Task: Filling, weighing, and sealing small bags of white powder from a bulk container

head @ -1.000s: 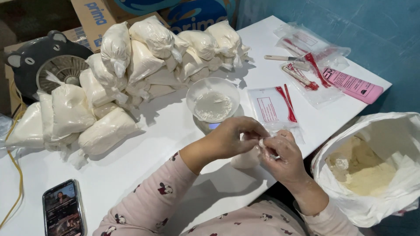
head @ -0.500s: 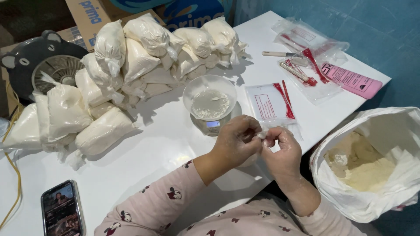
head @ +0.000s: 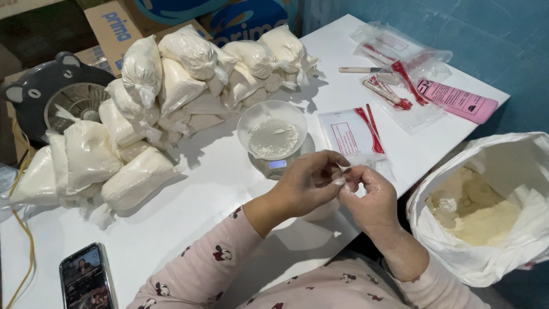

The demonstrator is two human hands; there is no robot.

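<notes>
My left hand (head: 311, 180) and my right hand (head: 370, 196) meet above the near edge of the white table (head: 223, 189), fingertips pinched together on the twisted neck of a small clear bag of white powder (head: 321, 210), which hangs mostly hidden beneath them. Just beyond my hands a clear bowl (head: 273, 133) dusted with powder sits on a small digital scale (head: 279, 165). To my right stands a large open white sack of pale powder (head: 486, 212).
A heap of several tied powder bags (head: 171, 97) covers the table's far left. Flat clear bags with red strips (head: 354, 133) and a pink packet (head: 457, 102) lie at the right. A phone (head: 86, 280) lies near left; a grey fan (head: 54, 94) stands behind.
My hands have kept working the bag's neck in about the same spot, the fingers shifting slightly. Nothing else on the table has moved.
</notes>
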